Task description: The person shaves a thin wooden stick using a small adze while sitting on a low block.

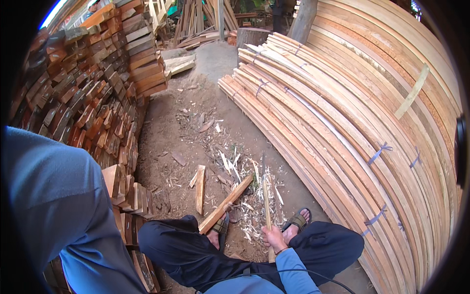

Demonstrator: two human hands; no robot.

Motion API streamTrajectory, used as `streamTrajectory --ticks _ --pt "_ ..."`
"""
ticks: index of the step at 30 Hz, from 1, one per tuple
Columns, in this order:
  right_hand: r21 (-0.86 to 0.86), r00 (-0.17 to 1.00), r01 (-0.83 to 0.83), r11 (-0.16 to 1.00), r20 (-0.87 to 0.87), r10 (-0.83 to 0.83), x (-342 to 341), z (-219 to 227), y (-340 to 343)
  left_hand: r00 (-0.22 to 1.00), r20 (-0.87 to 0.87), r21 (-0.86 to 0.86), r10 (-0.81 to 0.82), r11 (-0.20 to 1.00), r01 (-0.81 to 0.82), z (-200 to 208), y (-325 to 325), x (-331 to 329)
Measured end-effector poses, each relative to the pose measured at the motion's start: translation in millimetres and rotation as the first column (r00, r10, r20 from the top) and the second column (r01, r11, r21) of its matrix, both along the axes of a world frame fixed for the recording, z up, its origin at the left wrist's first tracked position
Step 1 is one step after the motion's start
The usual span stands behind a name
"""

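Note:
My right hand [275,238] is closed around a long, slim wooden shaft [267,203] between my knees. A thin, dark, blade-like strip [264,160] shows at its far end; I cannot tell whether it is a knife blade. Below my fist, a short length of wood continues toward me. My left arm, in a blue-grey sleeve [54,186], is bent up close at the left, and its hand is out of the picture. A squared wooden stick [227,203] leans by my left foot, and a shorter wood block [200,190] lies to its left.
Pale wood shavings [249,215] cover the dirt around my sandalled feet. On the left rises a tall stack of short wood blocks [83,93]. Long planks in tied bundles [313,122] lean along the right. A stump [252,37] stands farther off. A black cable [303,271] crosses my lap.

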State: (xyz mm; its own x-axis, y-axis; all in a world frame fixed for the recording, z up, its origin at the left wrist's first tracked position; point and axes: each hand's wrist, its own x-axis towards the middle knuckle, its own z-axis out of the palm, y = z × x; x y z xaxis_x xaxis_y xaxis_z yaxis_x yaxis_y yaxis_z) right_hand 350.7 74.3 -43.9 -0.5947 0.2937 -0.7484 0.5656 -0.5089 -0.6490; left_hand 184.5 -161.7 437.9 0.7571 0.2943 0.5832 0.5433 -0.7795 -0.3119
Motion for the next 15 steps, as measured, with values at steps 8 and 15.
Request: streamTrajectory --ticks 8,15 --pt "0.048 1.000 0.001 0.999 -0.028 0.000 -5 17 2 0.998 -0.063 0.024 -0.031 0.999 0.032 11 5 11" --pt "0.039 0.992 0.072 0.997 -0.104 -0.067 4 10 15 0.996 0.087 0.051 0.013 0.999 -0.018 -4 4 3"
